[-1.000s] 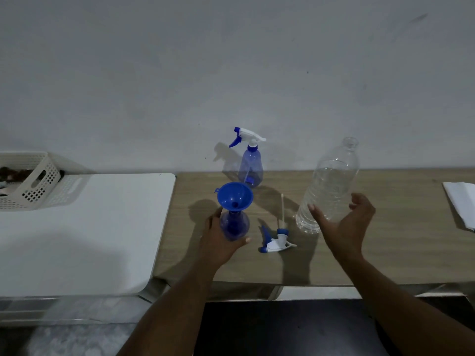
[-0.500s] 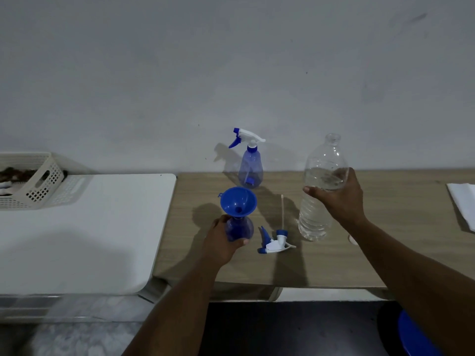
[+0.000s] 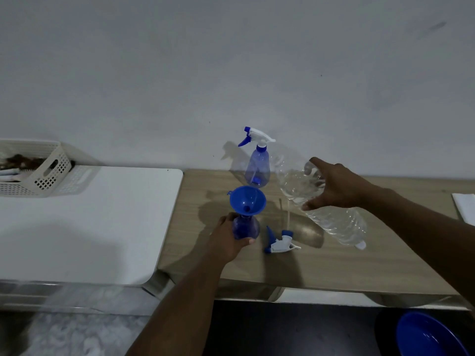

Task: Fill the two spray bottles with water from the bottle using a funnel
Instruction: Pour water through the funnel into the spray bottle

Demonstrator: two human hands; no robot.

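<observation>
Blue funnel [image 3: 247, 200] tops the near sprayer [image 3: 245, 227], gripped by the left hand [image 3: 226, 240]; right hand [image 3: 336, 186] grips the tilted bottle [image 3: 334, 222]; neither sprayer looks filled.

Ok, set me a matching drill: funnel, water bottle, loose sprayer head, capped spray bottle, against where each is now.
1 funnel
2 water bottle
3 loose sprayer head
4 capped spray bottle

A lying on the table
B standing near the wall
C tilted in the right hand
D in the open spray bottle gripped by the left hand

Pairs: 1-D, 2-C, 3-A, 4-B
</observation>
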